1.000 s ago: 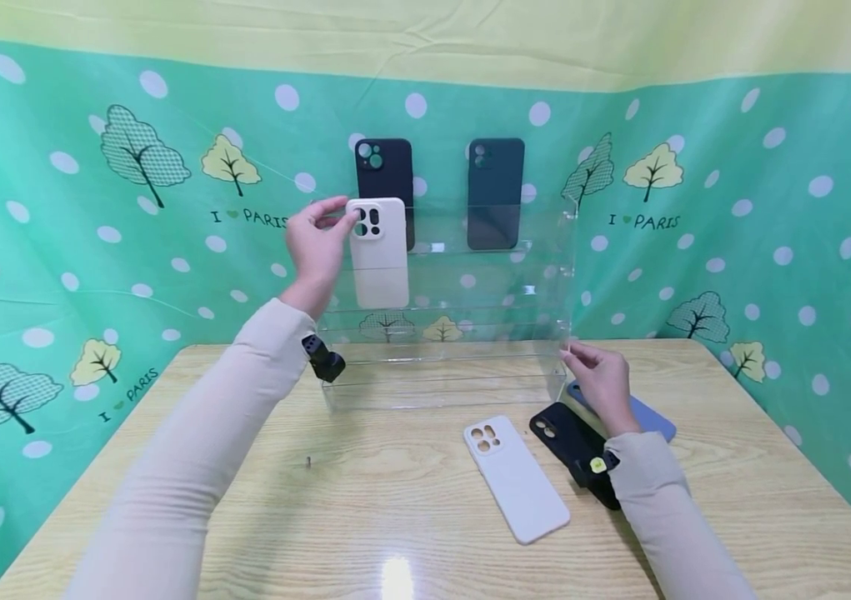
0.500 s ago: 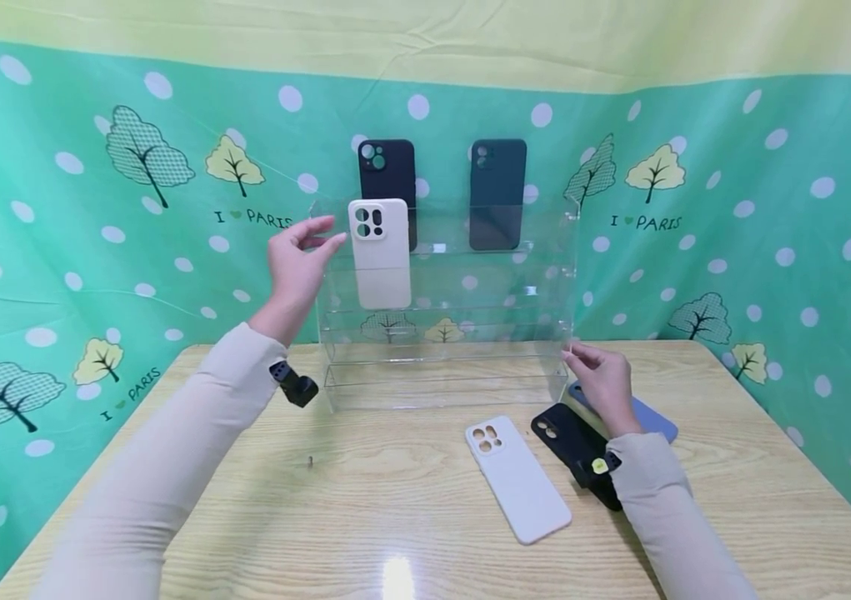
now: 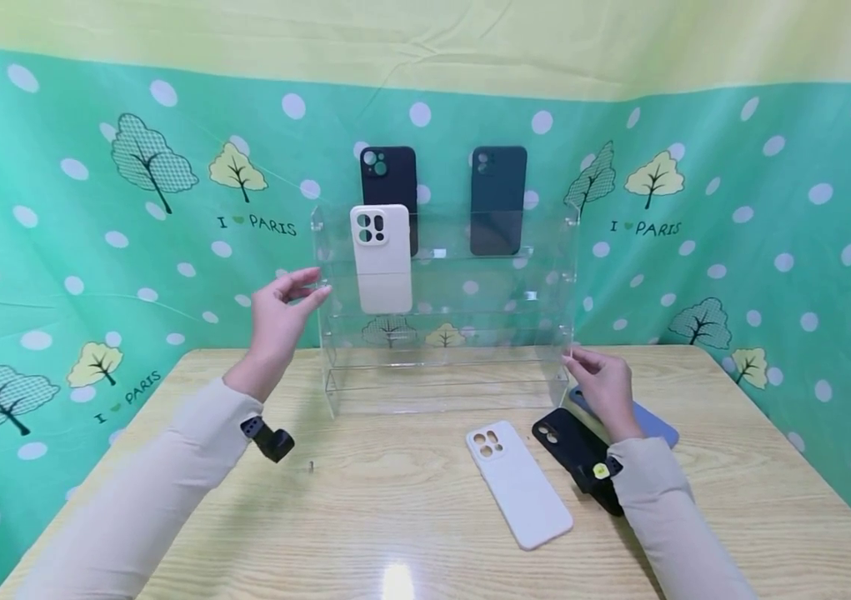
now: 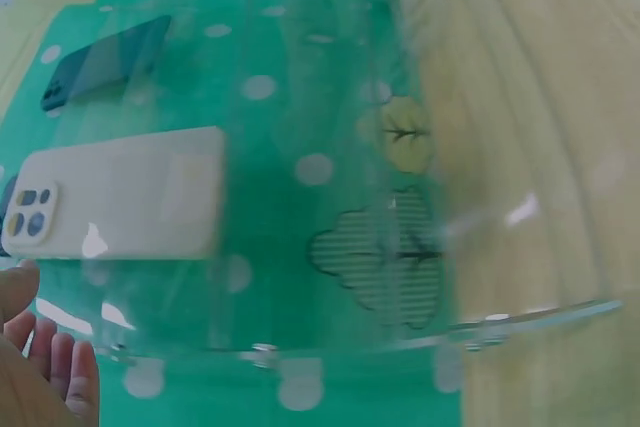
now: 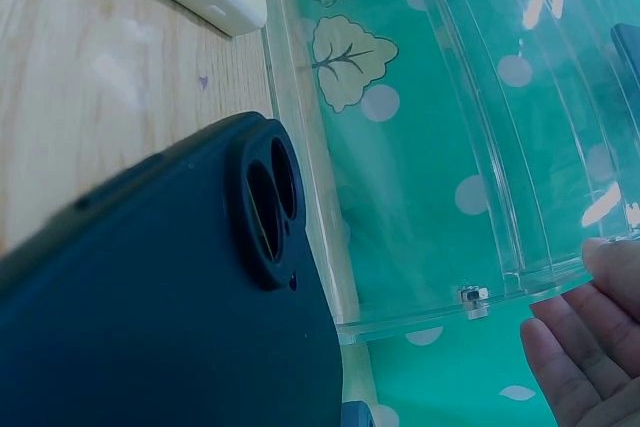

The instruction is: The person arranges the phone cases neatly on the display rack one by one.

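Observation:
A clear acrylic display stand (image 3: 440,396) with stepped tiers stands at the back of the table. On a middle tier at its left leans a white phone case (image 3: 383,267), upright and slightly overlapping a black phone case (image 3: 387,175) behind it. A dark grey-green phone case (image 3: 498,187) stands on the top tier at the right. My left hand (image 3: 282,321) is beside the stand's left edge, holding nothing, its fingers extended and the thumb apart. With thumb and fingers my right hand (image 3: 605,387) pinches the stand's right side edge, low down; the right wrist view shows the thumb (image 5: 612,265) on that edge.
In front of the stand lie another white phone case (image 3: 518,483), a black phone case (image 3: 568,442) partly under the right wrist, and a blue phone case (image 3: 653,421). A tiny object (image 3: 311,467) lies left of them. A patterned green curtain (image 3: 170,283) hangs behind the table.
My left hand has let go of the white phone case on the stand and moved down and left to the stand's left edge. The right hand stays at the right edge.

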A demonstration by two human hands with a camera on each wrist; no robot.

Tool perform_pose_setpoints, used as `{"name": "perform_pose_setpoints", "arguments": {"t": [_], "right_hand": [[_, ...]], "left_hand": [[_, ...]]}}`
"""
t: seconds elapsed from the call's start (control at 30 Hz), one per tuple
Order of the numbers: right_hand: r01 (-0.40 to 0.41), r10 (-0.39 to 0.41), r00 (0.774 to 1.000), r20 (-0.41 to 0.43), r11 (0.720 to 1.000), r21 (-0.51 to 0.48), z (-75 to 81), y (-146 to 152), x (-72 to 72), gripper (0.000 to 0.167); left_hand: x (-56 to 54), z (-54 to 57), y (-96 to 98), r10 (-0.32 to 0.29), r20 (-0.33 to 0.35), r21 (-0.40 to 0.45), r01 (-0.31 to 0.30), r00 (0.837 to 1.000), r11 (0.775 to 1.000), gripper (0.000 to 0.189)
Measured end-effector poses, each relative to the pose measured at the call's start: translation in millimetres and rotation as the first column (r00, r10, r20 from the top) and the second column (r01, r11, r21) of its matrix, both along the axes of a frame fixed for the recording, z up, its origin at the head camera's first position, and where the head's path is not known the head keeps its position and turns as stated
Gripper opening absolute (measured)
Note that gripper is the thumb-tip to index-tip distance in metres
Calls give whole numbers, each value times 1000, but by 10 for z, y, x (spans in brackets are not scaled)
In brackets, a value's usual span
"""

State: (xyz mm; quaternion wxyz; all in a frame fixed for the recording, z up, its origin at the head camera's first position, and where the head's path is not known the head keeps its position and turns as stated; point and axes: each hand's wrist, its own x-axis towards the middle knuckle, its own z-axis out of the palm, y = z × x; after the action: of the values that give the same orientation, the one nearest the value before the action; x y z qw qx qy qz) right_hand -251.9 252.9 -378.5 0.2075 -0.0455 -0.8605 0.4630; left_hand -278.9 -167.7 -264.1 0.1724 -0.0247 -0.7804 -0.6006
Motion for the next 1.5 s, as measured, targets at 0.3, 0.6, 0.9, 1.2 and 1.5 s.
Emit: {"name": "perform_pose_setpoints", "arguments": {"t": [0.3,0.6,0.9,1.2,1.5], "right_hand": [[12,-12,999,-36,1000,10,-285,151,-202,37],[-3,3,1000,-1,1000,3,-158,117,-142,41],[-150,143,984,105,987,57,78,269,61,49],[-385,328,901,284,906,175,82,787,48,56],[-548,483,809,334,826,133,-83,1149,-32,57]], "left_hand": [[112,-369,-79,32,66,51,-35,997,998,47],[180,-688,-114,30,110,125,-44,993,991,46],[198,-875,-87,27,163,124,-47,986,991,43],[187,-1001,-50,25,207,167,-61,978,984,42],[188,-1085,-29,15,209,225,-63,978,972,42]]}}
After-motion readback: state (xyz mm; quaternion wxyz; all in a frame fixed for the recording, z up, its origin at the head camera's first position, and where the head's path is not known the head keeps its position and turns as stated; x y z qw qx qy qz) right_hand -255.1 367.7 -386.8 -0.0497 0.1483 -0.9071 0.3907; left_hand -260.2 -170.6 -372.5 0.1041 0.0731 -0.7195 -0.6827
